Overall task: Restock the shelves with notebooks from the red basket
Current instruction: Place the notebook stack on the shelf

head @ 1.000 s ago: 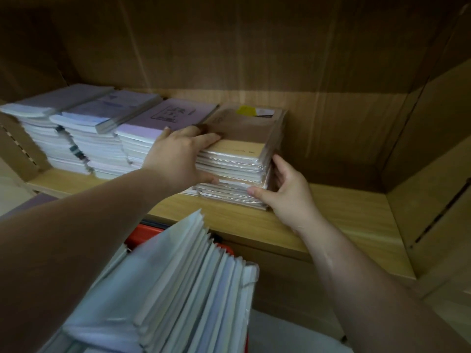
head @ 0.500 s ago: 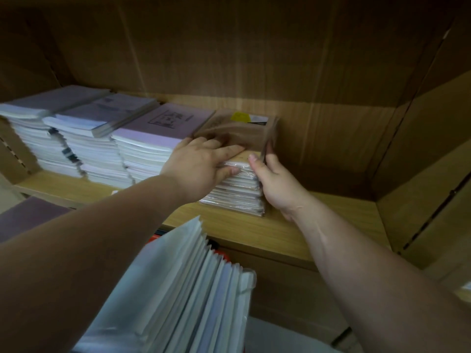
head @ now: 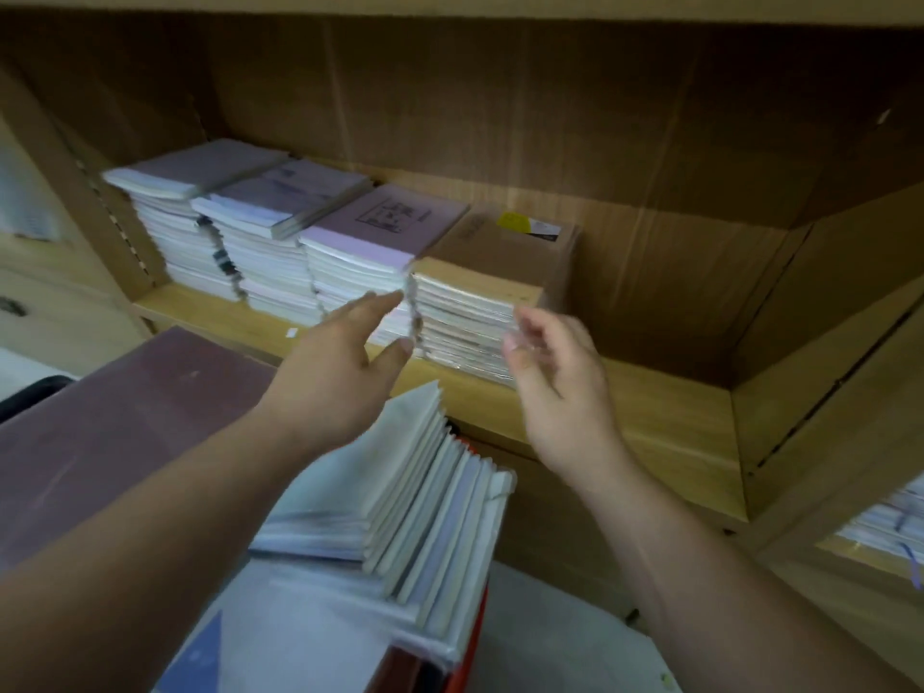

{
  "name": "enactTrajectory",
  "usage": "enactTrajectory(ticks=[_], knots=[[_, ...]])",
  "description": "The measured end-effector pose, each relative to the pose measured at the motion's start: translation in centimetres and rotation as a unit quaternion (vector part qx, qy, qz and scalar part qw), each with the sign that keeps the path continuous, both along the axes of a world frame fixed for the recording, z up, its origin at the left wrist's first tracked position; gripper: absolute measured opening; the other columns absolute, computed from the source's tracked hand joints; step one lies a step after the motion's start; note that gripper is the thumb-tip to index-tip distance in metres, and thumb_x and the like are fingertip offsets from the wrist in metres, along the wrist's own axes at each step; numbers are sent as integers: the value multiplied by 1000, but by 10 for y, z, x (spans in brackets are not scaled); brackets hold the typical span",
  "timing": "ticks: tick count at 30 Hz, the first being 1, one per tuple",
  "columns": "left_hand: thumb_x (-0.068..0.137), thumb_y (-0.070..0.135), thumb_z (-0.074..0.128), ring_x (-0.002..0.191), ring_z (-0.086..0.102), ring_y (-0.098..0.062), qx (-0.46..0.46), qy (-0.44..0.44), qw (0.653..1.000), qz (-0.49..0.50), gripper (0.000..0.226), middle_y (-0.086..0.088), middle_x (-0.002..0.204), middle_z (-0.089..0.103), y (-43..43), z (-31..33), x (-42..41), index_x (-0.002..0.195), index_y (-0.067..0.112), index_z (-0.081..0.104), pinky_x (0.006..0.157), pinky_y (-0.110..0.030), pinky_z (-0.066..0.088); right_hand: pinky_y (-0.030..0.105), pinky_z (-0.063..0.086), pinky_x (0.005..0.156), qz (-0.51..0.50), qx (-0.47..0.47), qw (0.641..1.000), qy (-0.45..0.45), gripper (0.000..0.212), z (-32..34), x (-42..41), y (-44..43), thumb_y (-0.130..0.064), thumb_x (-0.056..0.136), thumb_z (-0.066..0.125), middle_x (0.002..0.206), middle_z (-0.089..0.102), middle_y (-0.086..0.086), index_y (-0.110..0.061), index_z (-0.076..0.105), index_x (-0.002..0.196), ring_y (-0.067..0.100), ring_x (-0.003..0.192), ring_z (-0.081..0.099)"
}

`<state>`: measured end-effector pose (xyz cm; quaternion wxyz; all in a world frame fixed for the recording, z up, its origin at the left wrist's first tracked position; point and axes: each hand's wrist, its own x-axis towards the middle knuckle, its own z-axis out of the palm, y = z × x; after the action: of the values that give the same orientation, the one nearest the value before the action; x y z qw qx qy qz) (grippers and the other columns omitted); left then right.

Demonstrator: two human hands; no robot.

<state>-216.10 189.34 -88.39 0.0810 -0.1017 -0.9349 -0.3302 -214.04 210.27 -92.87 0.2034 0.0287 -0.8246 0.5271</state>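
The brown-covered stack of notebooks (head: 475, 312) sits on the wooden shelf (head: 660, 422), at the right end of a row of three purple-covered stacks (head: 280, 227), its front close to the shelf's front edge. Both hands hang just in front of it and hold nothing. The left hand (head: 345, 377) has straight, spread fingers before the stack's left corner. The right hand (head: 560, 387), blurred, has loosely curled fingers before its right corner. Below, more notebooks (head: 415, 497) stand fanned in the red basket (head: 472, 657).
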Motion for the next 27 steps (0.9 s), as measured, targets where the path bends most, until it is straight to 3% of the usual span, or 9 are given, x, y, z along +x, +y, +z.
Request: enactTrajectory(ticks=[3, 6, 10, 13, 16, 19, 21, 24, 27], knots=[[98, 36, 59, 130, 49, -10, 100, -29, 989, 101, 53, 7, 152, 49, -24, -22, 51, 150, 33, 47, 105, -30, 37, 39, 41, 114, 150, 15, 983, -104, 50, -7, -5, -20, -60, 97, 47, 142, 52, -16, -39, 51, 142, 4, 132, 48], [95, 44, 63, 143, 37, -12, 195, -70, 959, 192, 63, 6, 158, 41, -29, -50, 88, 153, 32, 40, 117, -43, 33, 34, 38, 113, 193, 1, 965, -179, 50, -11, -22, -39, -48, 101, 53, 145, 52, -10, -37, 43, 149, 8, 132, 49], [93, 56, 61, 156, 10, -18, 285, -149, 906, 276, 84, 6, 170, 6, -23, -65, 115, 160, 36, 15, 124, -50, 18, 27, 45, 87, 171, 2, 954, -246, 31, -13, -31, -56, -39, 98, 58, 121, 65, -12, -32, 66, 128, 8, 110, 59], [93, 54, 62, 156, 11, -22, 417, -217, 829, 304, 94, 11, 170, 1, -14, -63, 121, 159, 44, -4, 122, -54, 20, 27, 44, 67, 166, -33, 944, -284, 22, -10, -26, -60, -36, 95, 59, 103, 69, -11, -33, 75, 109, 11, 94, 63], [89, 51, 69, 148, 31, -31, 478, -232, 791, 304, 105, 4, 168, 16, -9, -64, 116, 160, 40, -8, 116, -57, 33, 28, 45, 72, 149, -46, 946, -286, 20, -9, -22, -63, -32, 95, 59, 99, 72, -9, -30, 77, 103, 13, 92, 64], [58, 64, 76, 137, 44, -34, 491, -254, 777, 300, 121, -4, 161, 32, -11, -63, 112, 158, 38, 14, 111, -59, 39, 30, 49, 80, 121, -49, 948, -289, 19, -5, -17, -69, -29, 93, 60, 97, 75, -4, -28, 79, 96, 17, 94, 66], [42, 66, 72, 134, 48, -35, 503, -267, 767, 296, 125, -9, 160, 33, -13, -65, 111, 153, 37, 24, 109, -60, 41, 31, 48, 80, 106, -52, 949, -291, 18, -3, -14, -73, -28, 92, 61, 94, 75, 4, -25, 80, 94, 20, 92, 67], [44, 61, 71, 133, 50, -42, 524, -290, 755, 267, 113, -17, 162, 29, -20, -70, 115, 146, 40, 27, 105, -64, 43, 29, 49, 82, 87, -47, 951, -293, 15, 1, -2, -76, -26, 94, 63, 96, 75, 1, -25, 78, 93, 16, 92, 67], [48, 55, 71, 140, 42, -44, 543, -294, 741, 264, 104, -19, 164, 24, -25, -88, 115, 141, 46, 25, 107, -68, 39, 33, 52, 97, 82, -36, 952, -294, 17, 4, 20, -76, -27, 95, 64, 109, 73, -8, -29, 75, 108, 11, 102, 67]])
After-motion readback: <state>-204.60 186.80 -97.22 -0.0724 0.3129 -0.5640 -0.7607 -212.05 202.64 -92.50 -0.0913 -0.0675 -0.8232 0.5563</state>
